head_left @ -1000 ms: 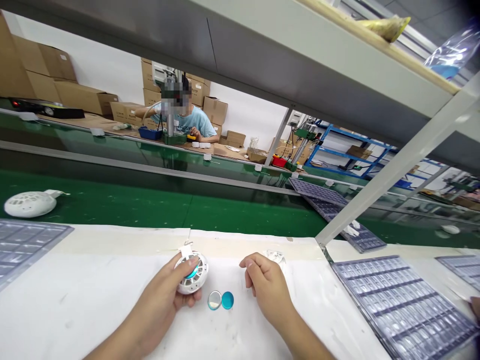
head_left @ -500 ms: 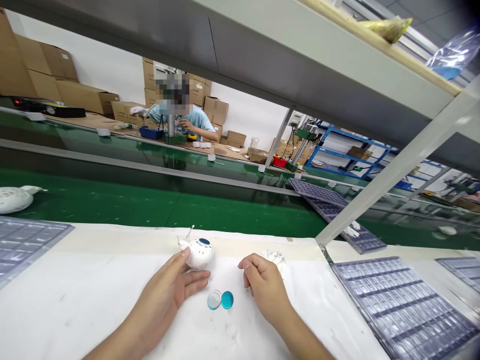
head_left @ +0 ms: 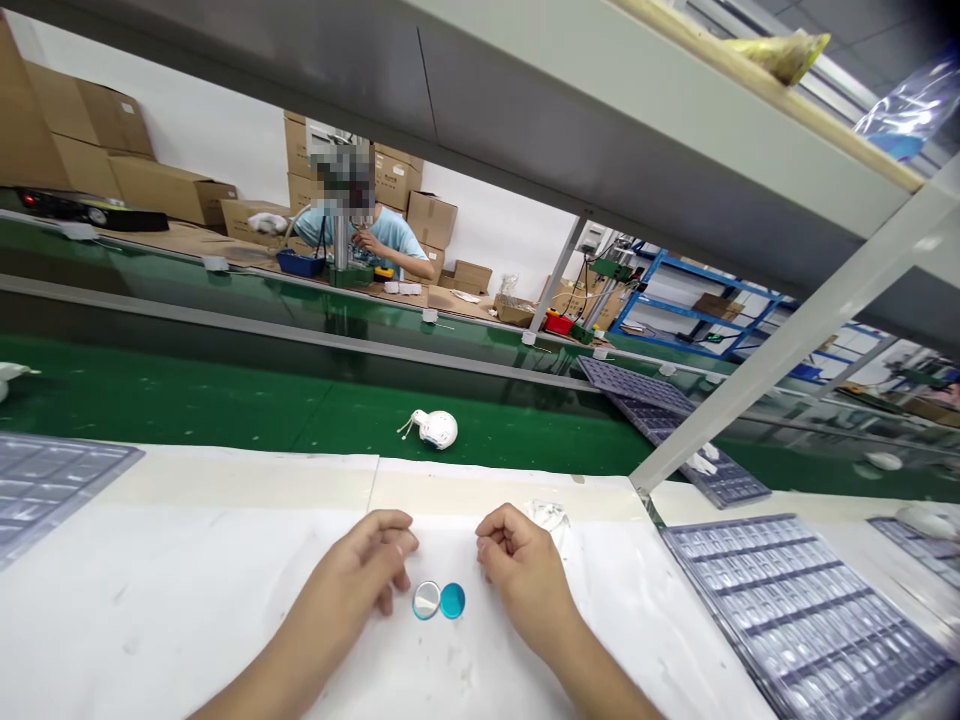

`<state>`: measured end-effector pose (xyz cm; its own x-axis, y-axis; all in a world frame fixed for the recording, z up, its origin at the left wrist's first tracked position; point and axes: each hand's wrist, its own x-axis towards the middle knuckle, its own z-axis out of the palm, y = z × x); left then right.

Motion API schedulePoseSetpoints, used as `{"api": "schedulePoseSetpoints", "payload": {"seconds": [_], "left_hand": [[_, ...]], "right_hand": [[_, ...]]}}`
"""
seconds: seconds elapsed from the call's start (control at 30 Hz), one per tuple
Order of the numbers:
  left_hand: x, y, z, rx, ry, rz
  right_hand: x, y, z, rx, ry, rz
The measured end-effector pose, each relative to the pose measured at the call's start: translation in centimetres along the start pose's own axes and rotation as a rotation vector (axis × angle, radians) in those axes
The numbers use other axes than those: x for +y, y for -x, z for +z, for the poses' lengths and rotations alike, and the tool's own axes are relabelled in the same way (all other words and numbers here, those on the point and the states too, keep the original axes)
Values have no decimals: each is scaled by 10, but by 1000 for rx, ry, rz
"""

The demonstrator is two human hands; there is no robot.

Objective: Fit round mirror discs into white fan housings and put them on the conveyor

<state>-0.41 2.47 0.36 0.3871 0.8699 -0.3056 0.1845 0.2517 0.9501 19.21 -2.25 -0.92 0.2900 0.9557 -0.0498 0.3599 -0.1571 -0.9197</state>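
Atop the white bench (head_left: 150, 610), left hand (head_left: 352, 570) and right hand (head_left: 521, 575) lie empty, apart, flanking one silver disc (head_left: 426, 600), one blue disc (head_left: 452, 601).

Two small discs (head_left: 439, 600) lie between the left hand (head_left: 349, 570) and right hand (head_left: 521, 580), narrowing the gap there. From the hands, a plastic tray (head_left: 795, 620) blocks three o'clock, a clear plastic piece (head_left: 547, 515) sits near twelve, and white tabletop (head_left: 187, 580) leaves room toward nine.

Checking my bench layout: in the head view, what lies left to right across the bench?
blister tray, left hand, silver disc, blue disc, right hand, second blister tray
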Motion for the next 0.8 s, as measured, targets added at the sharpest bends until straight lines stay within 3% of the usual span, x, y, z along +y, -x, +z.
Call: {"api": "schedulePoseSetpoints", "payload": {"seconds": [0.13, 0.27, 0.37, 0.47, 0.67, 0.8], "left_hand": [[-9, 6, 7, -158, -660, 257], [-13, 8, 11, -210, -932, 352], [-11, 7, 12, -219, -985, 343], [-7, 7, 11, -214, -983, 322], [3, 7, 4, -187, -844, 258], [6, 4, -5, -124, -883, 266]], "right_hand": [[-3, 0, -3, -53, 39, -8], [-12, 6, -8, -215, 231, -102], [-16, 13, -8, -364, 519, -190], [-16, 18, -5, -420, 666, -222], [-14, 18, 0, -392, 733, -215], [-18, 19, -2, -370, 712, -209]]}}
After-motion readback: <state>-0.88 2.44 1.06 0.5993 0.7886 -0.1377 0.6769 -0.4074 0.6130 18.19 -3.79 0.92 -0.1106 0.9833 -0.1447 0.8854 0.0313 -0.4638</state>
